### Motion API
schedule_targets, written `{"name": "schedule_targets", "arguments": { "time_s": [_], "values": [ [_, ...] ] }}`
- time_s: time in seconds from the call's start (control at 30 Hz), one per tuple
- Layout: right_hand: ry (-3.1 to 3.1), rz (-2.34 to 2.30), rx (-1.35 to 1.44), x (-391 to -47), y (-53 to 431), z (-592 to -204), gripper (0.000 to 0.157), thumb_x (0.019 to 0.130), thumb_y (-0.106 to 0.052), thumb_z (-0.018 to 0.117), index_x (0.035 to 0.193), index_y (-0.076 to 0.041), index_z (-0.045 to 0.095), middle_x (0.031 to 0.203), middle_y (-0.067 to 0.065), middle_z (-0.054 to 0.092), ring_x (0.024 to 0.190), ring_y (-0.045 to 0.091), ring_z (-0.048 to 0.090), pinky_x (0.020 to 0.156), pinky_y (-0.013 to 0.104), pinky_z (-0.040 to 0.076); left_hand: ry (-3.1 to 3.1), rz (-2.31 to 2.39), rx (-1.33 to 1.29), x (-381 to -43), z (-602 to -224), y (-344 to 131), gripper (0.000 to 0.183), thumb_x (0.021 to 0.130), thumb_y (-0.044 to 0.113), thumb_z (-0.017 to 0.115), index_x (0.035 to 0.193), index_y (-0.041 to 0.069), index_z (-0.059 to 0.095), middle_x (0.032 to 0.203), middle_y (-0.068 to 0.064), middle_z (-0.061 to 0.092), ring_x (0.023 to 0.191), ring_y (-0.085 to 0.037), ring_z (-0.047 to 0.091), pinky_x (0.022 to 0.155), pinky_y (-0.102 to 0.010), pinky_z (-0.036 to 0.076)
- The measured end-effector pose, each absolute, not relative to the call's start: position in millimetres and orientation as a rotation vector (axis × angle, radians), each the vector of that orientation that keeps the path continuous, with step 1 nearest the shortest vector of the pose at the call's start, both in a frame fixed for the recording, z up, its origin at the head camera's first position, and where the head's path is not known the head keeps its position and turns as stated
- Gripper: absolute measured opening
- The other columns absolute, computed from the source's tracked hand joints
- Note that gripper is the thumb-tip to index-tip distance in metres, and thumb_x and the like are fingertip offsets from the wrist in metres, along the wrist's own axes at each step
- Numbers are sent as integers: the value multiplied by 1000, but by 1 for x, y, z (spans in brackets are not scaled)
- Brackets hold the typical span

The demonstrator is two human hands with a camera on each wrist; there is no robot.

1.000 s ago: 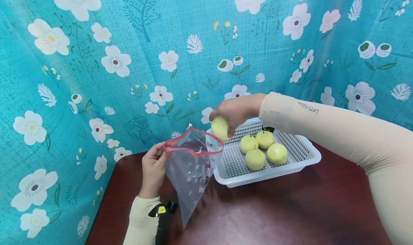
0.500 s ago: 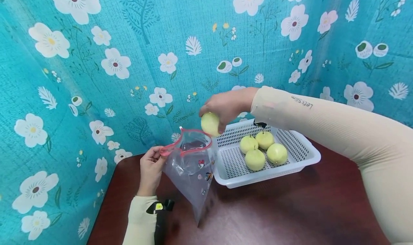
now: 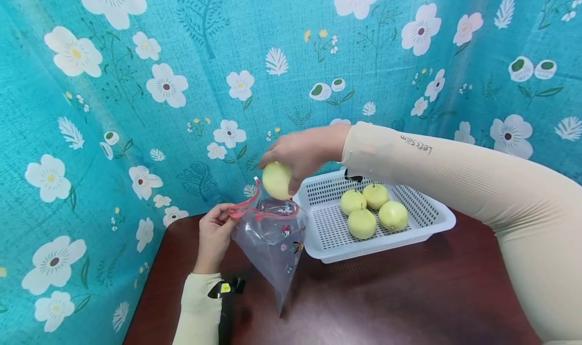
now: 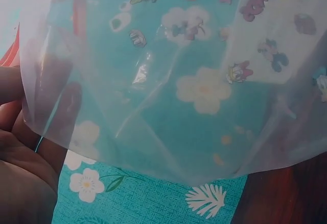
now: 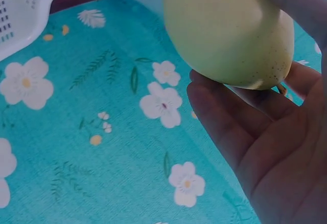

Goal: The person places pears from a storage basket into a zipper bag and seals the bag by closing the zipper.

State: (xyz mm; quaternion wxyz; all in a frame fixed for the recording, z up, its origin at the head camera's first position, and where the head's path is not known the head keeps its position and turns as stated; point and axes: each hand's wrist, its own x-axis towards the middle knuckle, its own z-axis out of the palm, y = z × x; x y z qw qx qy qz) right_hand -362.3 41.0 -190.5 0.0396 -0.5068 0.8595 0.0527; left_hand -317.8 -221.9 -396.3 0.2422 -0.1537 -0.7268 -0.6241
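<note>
My left hand (image 3: 214, 239) pinches the red-edged rim of a clear plastic zip bag (image 3: 268, 244) at its left side. The bag hangs with its mouth spread and its lower corner pointing down; small cartoon prints show on it, also in the left wrist view. In my right hand (image 3: 302, 153) is a pale yellow-green pear (image 3: 276, 181), held right over the bag's mouth. The right wrist view shows thumb and fingers round this pear (image 5: 225, 35), its stem toward the palm. Several more pears (image 3: 362, 224) lie in a white basket (image 3: 377, 250).
The perforated basket stands on the dark red-brown table (image 3: 364, 299), right of the bag. Behind the table hangs a teal flowered curtain (image 3: 191, 128). My right forearm (image 3: 423, 158) passes above the basket's back right part.
My right hand has carried the pear leftward, from above the basket's left edge to over the bag's mouth. The bag has shifted slightly and its mouth has changed shape; the left hand keeps its pinch.
</note>
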Motion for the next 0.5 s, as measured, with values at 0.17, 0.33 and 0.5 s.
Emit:
{"name": "schedule_targets", "arguments": {
  "time_s": [0.17, 0.33, 0.5],
  "values": [
    [2609, 112, -1579, -353, 35, -188, 77, 75, -40, 83, 141, -20, 49, 126, 0, 57, 104, 17, 54, 85, 35, 48, -2006, -1683, -428, -317, -395, -221, 21, 87, 12, 74, 104, 0, 69, 94, -7, 73, 70, -15, 61, 51, -21, 45],
    [2590, 126, -1559, -349, 31, -196, 75, 76, -40, 82, 140, -22, 49, 124, -2, 56, 104, 16, 52, 83, 34, 48, -2012, -1699, -421, -317, -394, -220, 21, 87, 10, 74, 104, -1, 69, 93, -5, 73, 69, -14, 60, 52, -21, 45],
    [2571, 154, -1572, -349, 26, -211, 72, 76, -39, 82, 138, -23, 50, 118, -4, 57, 101, 15, 52, 80, 31, 48, -1995, -1762, -420, -319, -398, -216, 19, 87, 5, 73, 101, -5, 66, 86, -4, 72, 67, -13, 59, 53, -20, 45]
  ]
}}
